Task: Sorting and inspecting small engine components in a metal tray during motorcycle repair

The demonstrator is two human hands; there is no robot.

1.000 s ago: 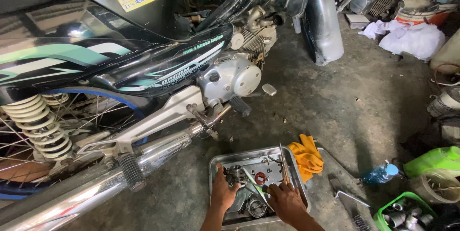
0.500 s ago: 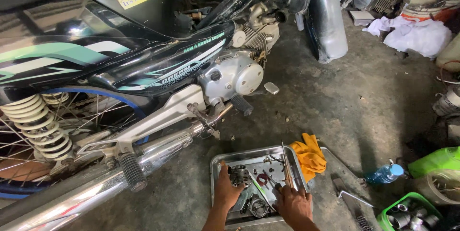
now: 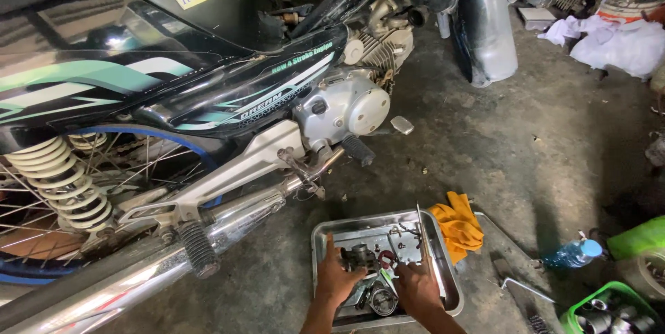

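Observation:
A shallow metal tray (image 3: 325,231) lies on the concrete floor below the motorcycle. It holds a dark carburettor-like part (image 3: 361,256), a round metal piece (image 3: 382,301), small bolts and a long thin tool (image 3: 424,238). My left hand (image 3: 335,278) rests inside the tray with its fingers touching the dark part. My right hand (image 3: 417,287) is beside it in the tray, fingers curled among the small parts; what they grip is hidden.
A motorcycle with a silver engine cover (image 3: 346,107), chrome exhaust (image 3: 235,218) and foot peg (image 3: 198,249) fills the left. An orange rag (image 3: 458,226) lies right of the tray. A blue-capped bottle (image 3: 572,254), green bins (image 3: 609,310) and white cloths (image 3: 609,42) sit to the right.
Both hands have stayed in the tray. The left one has shifted slightly onto the dark part, and the right has moved a little lower among the small parts.

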